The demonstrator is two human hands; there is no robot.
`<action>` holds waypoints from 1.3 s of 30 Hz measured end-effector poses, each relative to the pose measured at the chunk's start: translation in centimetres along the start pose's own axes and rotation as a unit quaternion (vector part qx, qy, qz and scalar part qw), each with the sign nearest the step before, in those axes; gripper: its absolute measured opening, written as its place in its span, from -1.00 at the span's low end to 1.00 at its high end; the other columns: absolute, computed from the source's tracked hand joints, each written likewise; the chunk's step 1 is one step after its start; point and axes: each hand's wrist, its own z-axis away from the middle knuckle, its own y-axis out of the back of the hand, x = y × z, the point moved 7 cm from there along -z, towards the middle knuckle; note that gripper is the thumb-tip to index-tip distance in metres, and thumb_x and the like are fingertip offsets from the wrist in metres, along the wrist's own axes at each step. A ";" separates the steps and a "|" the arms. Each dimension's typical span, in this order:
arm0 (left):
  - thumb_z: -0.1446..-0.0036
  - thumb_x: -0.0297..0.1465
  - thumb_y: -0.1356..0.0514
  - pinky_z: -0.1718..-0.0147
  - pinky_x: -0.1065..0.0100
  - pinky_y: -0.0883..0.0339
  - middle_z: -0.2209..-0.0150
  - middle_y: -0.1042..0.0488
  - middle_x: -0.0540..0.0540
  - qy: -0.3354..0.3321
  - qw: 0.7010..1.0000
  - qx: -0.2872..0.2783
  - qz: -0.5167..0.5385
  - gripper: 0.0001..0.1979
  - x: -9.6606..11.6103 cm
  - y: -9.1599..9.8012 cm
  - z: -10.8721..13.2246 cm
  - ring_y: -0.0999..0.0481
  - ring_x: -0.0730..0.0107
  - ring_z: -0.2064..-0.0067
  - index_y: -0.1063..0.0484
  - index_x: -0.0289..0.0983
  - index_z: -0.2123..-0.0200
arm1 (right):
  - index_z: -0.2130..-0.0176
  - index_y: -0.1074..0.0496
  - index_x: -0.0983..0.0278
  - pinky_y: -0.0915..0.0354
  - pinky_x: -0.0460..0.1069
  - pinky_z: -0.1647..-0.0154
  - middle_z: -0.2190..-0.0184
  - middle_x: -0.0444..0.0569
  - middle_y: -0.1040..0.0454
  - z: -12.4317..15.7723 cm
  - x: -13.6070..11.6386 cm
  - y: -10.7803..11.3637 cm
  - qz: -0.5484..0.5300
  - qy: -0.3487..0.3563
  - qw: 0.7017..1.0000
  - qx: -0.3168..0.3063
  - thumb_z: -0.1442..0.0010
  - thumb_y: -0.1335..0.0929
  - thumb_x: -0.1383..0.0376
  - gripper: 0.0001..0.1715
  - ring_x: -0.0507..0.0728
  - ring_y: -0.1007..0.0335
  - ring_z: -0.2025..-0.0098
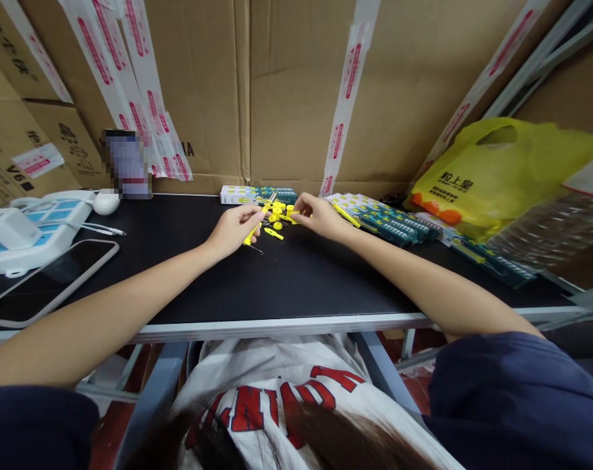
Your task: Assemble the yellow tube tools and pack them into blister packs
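Note:
My left hand is closed around a yellow tool with a thin metal hook pointing down over the black tabletop. My right hand has its fingers pinched together at the right edge of a small pile of yellow parts; what they grip, if anything, is too small to tell. A loose yellow piece lies on the table just in front of the pile. Behind the pile sits a green and white box.
More green and white boxes lie to the right, beside a yellow plastic bag and clear plastic containers. At the left are a phone and a white power strip with cables. Cardboard stands behind the table.

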 end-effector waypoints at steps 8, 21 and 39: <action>-0.26 -0.32 -0.17 0.60 0.56 -0.34 0.57 -0.38 0.04 0.015 1.000 -0.015 0.000 -0.80 0.0 -0.2 0.0 -0.39 0.60 0.60 -0.50 -0.34 0.22 | 0.27 -0.33 0.27 -0.18 -0.02 0.32 0.33 -0.03 -0.47 0.4 -0.5 -0.6 0.112 0.004 0.993 -0.026 -0.16 -0.35 0.31 -0.90 0.10 -0.34 0.34; -0.32 -0.37 -0.09 0.71 0.52 -0.28 0.64 -0.33 0.10 0.041 0.998 -0.028 -0.024 -0.79 -0.7 -0.3 0.0 -0.29 0.62 0.73 -0.47 -0.36 0.17 | 0.11 -0.48 0.34 -0.23 0.07 0.10 0.13 0.16 -0.47 0.1 0.2 0.3 0.292 -0.001 0.956 -0.016 -0.34 -0.22 0.27 -0.70 0.26 -0.37 0.08; -0.28 -0.35 -0.08 0.69 0.53 -0.20 0.58 -0.32 0.08 0.014 0.992 0.002 -0.123 -0.79 -0.9 0.5 -0.3 -0.24 0.64 0.69 -0.46 -0.33 0.27 | 0.11 -0.54 0.31 -0.19 0.07 0.09 0.11 0.13 -0.42 -0.5 -0.8 -1.5 0.287 0.034 0.956 -0.046 -0.33 -0.29 0.21 -0.70 0.25 -0.28 0.06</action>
